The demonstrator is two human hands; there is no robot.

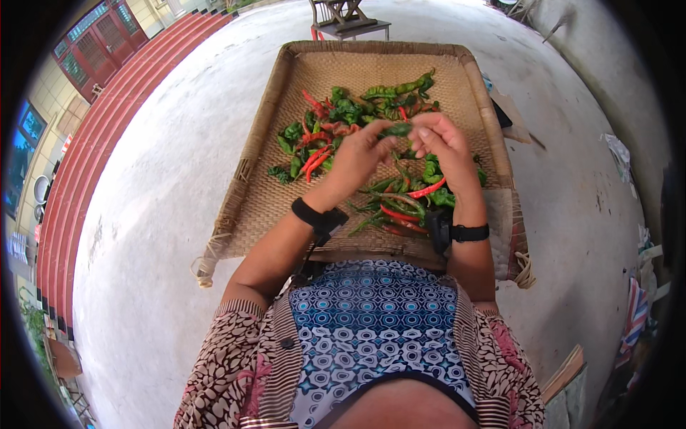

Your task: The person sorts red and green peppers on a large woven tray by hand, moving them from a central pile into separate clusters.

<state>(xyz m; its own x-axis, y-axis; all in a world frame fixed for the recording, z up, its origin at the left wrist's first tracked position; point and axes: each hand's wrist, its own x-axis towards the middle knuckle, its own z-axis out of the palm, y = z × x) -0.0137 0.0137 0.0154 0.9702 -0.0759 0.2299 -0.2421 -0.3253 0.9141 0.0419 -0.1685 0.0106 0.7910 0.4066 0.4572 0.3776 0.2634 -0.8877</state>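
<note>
Both of my hands are raised over a woven tray (264, 214) of green and red chili peppers. My left hand (363, 150) has its fingers curled on one end of a dark green pepper (393, 131), and my right hand (439, 139) pinches at the other end. Red peppers (314, 161) and crinkled green ones lie loose at the left and middle of the tray. A second pile of long green and red peppers (400, 218) is nearer me, under my wrists, partly hidden by my right wrist and its black band.
A chair on a small table (343, 27) stands beyond the tray. Red steps (93, 171) run along the left by a doorway, with a pot at lower left. A grey wall (600, 86) bounds the right, with bags, boards (561, 372) and a striped sack along it.
</note>
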